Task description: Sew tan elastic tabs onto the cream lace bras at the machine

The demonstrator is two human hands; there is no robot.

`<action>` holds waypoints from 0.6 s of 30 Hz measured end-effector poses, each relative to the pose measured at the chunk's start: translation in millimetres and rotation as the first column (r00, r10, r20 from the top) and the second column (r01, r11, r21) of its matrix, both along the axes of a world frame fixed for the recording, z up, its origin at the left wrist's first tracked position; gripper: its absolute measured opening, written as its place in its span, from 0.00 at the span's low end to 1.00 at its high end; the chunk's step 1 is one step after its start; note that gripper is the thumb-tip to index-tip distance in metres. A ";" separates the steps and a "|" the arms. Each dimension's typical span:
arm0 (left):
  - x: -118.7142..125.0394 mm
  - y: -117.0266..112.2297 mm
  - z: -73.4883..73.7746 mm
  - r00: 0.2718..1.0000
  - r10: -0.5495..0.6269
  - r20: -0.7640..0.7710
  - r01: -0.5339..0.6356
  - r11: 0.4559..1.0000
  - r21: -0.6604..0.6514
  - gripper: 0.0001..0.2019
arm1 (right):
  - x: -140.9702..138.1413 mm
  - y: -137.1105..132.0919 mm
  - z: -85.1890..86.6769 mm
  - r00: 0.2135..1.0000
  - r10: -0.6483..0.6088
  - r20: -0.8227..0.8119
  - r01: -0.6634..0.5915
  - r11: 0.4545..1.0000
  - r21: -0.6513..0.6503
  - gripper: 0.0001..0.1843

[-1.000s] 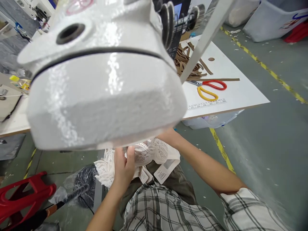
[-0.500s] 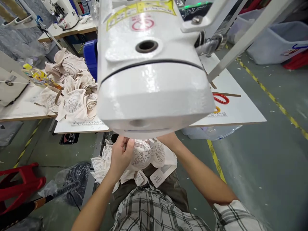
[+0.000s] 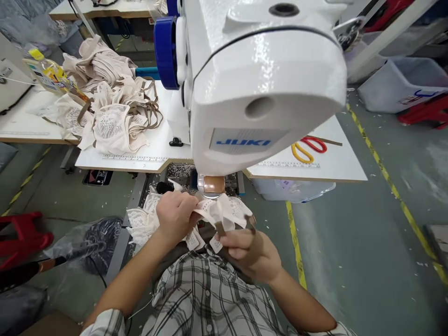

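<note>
A cream lace bra [image 3: 224, 210] hangs over my lap, just in front of the sewing machine [image 3: 266, 93]. My left hand [image 3: 177, 212] is closed on the bra's edge, left of the machine's lit work area. Lower and to the right, my right hand [image 3: 254, 252] pinches a brown strap [image 3: 220, 228], part of which loops over the fingers and is blurred. White labels [image 3: 193, 240] dangle from the bra between my hands. More lace pieces [image 3: 145, 214] lie at the left, beside my left hand.
A pile of cream bras [image 3: 112, 121] with brown straps covers the table's left side, beside a yellow-capped bottle [image 3: 52, 74]. Red-and-yellow-handled scissors [image 3: 304, 151] lie on the right tabletop [image 3: 341, 161]. A clear bin [image 3: 294, 190] is underneath. A red stool [image 3: 24, 238] stands at left.
My right hand has come out from behind the machine head, down toward me, and now holds the brown strap. My left hand still grips the bra. The view has shifted, showing the machine's front.
</note>
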State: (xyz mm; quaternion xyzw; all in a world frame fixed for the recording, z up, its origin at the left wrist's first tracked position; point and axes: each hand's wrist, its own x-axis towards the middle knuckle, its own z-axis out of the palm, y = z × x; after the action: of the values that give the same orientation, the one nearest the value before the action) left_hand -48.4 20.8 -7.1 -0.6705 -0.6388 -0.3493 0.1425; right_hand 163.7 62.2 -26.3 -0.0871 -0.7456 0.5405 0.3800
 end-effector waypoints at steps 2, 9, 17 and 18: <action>4.5 -2.9 -3.4 0.999 0.028 0.018 -0.028 0.999 0.020 0.16 | -3.1 -6.6 2.9 0.996 0.045 -0.076 -0.036 0.991 0.126 0.25; 15.6 -12.2 -4.9 0.990 0.062 0.128 -0.056 0.997 -0.053 0.17 | -15.7 -6.9 11.4 0.983 0.001 -0.182 0.069 0.924 0.375 0.27; 15.5 -17.7 -6.9 0.978 0.049 0.201 -0.027 0.994 -0.109 0.12 | -17.3 -16.1 14.3 0.982 -0.063 -0.178 0.123 0.928 0.351 0.17; 16.0 -18.9 -3.7 0.970 0.022 0.244 0.017 0.987 -0.157 0.09 | -16.4 -17.3 16.0 0.983 -0.078 -0.167 0.124 0.950 0.285 0.17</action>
State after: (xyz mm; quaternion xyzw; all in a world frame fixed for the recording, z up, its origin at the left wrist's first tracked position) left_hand -32.4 1.9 -10.9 -0.6305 -0.6781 -0.3775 0.0097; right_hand 147.3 44.9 -10.3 -0.0257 -0.7807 0.4081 0.4725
